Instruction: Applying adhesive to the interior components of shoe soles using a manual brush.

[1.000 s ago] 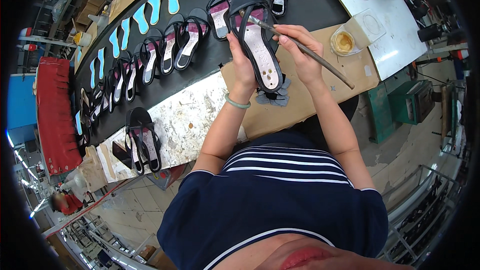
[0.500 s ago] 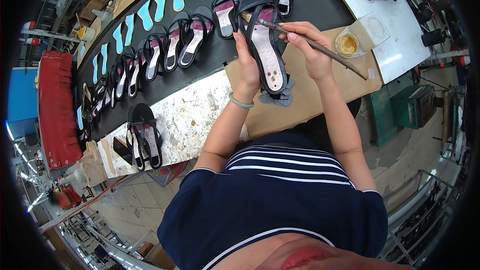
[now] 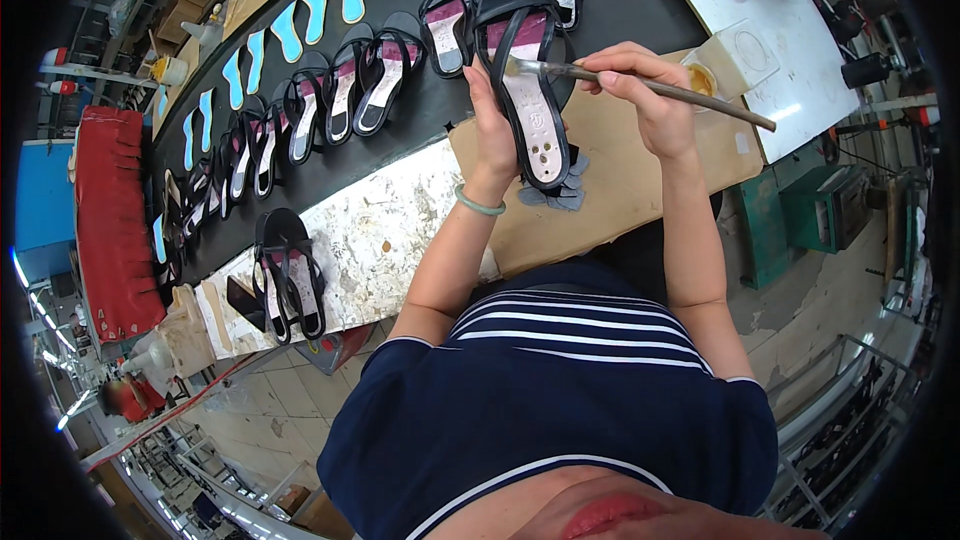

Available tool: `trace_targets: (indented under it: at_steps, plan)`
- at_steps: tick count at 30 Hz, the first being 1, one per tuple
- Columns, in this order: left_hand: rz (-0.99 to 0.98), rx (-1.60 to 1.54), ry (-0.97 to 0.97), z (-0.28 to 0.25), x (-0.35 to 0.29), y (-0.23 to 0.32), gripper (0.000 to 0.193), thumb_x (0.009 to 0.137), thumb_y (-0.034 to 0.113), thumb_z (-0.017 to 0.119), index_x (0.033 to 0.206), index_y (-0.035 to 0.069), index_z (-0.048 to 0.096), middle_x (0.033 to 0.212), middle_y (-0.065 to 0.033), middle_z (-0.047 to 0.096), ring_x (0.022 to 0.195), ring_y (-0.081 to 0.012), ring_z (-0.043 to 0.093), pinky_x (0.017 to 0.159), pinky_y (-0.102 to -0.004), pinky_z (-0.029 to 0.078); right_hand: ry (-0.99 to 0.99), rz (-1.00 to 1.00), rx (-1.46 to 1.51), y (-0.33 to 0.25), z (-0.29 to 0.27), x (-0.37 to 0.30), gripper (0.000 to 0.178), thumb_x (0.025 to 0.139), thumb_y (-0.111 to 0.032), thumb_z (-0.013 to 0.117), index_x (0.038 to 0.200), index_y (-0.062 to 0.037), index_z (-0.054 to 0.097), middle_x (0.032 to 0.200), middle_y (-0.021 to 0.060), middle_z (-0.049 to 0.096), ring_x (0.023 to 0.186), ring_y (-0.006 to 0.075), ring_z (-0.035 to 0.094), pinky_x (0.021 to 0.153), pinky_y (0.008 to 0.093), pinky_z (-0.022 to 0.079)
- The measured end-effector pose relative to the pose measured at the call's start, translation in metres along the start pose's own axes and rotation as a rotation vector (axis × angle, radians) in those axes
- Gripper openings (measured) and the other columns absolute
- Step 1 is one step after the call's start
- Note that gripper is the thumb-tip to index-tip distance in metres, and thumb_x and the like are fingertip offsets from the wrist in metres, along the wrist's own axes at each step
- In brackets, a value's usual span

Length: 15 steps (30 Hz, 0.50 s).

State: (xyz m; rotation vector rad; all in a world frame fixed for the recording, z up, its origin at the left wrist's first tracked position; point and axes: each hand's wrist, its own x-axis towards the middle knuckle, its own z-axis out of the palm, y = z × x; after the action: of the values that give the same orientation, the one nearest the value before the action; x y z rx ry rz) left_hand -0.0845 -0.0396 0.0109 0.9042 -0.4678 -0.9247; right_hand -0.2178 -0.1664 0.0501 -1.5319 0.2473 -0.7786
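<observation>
My left hand [image 3: 492, 130] grips a black strappy sandal [image 3: 540, 130] by its side, toe end pointing away from me. Its bare insole is pale with a purple patch near the toes and small holes at the heel. Pinched in my right hand [image 3: 650, 95] is a long-handled brush [image 3: 690, 95], its bristles on the insole around mid-foot, just below the crossed strap. Right of the sandal, partly behind my right hand and the brush handle, stands a small pot of yellowish paste [image 3: 703, 80].
On the black belt [image 3: 420, 110] to the left stand several similar sandals [image 3: 388, 75], with blue insole pieces [image 3: 285, 32] behind them. A sandal pair [image 3: 288, 275] rests on the stained white board [image 3: 385, 240]. Grey scraps [image 3: 560, 192] lie on the brown cardboard [image 3: 610, 180].
My right hand has moved right and slightly up. The brush tip has slid from the purple toe area down to mid-insole, and its handle now covers part of the pot.
</observation>
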Motion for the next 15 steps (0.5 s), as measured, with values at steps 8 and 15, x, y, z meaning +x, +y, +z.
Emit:
trace_targets:
  at_steps: [8,15]
  plan:
    - [0.057,-0.086,0.011,-0.004,0.011,-0.005,0.061,0.099,0.064,0.016,0.127,0.014,0.037,0.087,-0.0105,0.062,0.06,-0.0201,0.067,0.048,-0.0328,0.06,0.271,-0.222,-0.113,0.019,0.03,-0.011,0.015,0.085,0.003,0.066,0.099,0.0049,0.072,0.099,0.014,0.07,0.087,0.0192,0.069,0.079,0.0284,0.055]
    - [0.102,-0.09,0.032,-0.001,0.013,-0.005,0.068,0.098,0.066,0.017,0.129,0.01,0.043,0.095,-0.0096,0.063,0.064,-0.02,0.068,0.052,-0.0333,0.061,0.354,-0.354,-0.387,0.036,0.033,-0.008,0.012,0.084,0.002,0.067,0.096,0.0036,0.072,0.098,0.0137,0.071,0.088,0.0195,0.069,0.078,0.0294,0.054]
